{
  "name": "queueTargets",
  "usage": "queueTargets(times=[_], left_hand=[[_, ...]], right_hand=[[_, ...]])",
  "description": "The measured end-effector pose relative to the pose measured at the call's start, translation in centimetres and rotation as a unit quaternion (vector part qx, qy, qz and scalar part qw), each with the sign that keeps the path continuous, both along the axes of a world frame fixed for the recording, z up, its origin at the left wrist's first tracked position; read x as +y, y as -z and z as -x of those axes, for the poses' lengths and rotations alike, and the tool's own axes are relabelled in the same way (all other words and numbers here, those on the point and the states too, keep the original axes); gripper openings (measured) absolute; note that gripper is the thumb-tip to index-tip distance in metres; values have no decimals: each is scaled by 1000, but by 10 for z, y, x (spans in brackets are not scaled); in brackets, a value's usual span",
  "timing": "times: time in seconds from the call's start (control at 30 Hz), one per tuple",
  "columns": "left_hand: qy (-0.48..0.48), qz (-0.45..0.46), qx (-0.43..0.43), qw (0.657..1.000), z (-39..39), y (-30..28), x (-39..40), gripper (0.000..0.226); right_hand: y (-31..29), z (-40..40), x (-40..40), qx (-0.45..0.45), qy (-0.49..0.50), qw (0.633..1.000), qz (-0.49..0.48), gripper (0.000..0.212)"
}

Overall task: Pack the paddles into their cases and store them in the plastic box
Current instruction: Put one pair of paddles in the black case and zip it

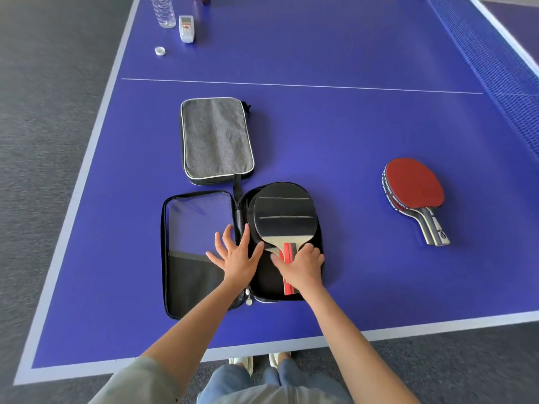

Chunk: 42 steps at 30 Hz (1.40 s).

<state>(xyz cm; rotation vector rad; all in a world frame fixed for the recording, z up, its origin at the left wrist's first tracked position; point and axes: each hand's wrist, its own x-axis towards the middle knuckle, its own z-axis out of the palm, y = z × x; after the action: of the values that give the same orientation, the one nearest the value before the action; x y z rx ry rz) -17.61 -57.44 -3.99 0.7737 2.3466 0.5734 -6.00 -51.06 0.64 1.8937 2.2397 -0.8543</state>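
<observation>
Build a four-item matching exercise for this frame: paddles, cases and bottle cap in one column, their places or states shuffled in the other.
Things:
1. black paddle
2. red paddle
3. grey case
4. bottle cap

Places or states:
A. closed, lying beyond the open case
B. far left, near the water bottle
C. stacked on another paddle, right side of the table
D. inside the open case, right hand on its handle

Pairs: 1-D, 2-C, 3-A, 4-B

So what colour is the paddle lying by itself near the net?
Red face, seen in the head view.
</observation>
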Motion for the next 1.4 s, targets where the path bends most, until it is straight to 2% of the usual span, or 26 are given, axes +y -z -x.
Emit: queueTargets(times=[0.07, 0.13, 0.2, 0.3, 0.43, 0.57, 0.8, 1.03, 1.23, 1.4], left_hand=[[3, -65, 51, 997, 3, -6, 1, 57], [3, -155, 52, 987, 5, -12, 3, 52], [-45, -208, -40, 976, 4, -19, 8, 48], [-132, -199, -156, 959, 4, -25, 17, 48], [-176, -208, -193, 943, 3, -28, 19, 45], [-197, -215, -194, 937, 3, -27, 13, 44], [-208, -225, -181, 934, 3, -32, 16, 43], [-192, -216, -97, 952, 0, -28, 13, 20], [-214, -225, -103, 945, -3, -28, 19, 32], [-229, -226, -114, 940, 1, -29, 22, 30]], right_hand=[[-3, -1, 16, 153, 135, 977, 60, 80], [-4, -1, 34, 246, 182, 949, 81, 75], [-5, -1, 49, 258, 163, 950, 68, 69], [-1, -1, 58, 257, 137, 955, 43, 65], [5, -7, 52, 292, 147, 945, 35, 63], [11, -11, 39, 338, 171, 924, 49, 62], [10, -5, 42, 262, 114, 958, 11, 56], [9, -8, 56, 255, 115, 960, 6, 51], [7, -10, 61, 250, 95, 964, -1, 53], [8, -10, 61, 230, 78, 969, -32, 54]])
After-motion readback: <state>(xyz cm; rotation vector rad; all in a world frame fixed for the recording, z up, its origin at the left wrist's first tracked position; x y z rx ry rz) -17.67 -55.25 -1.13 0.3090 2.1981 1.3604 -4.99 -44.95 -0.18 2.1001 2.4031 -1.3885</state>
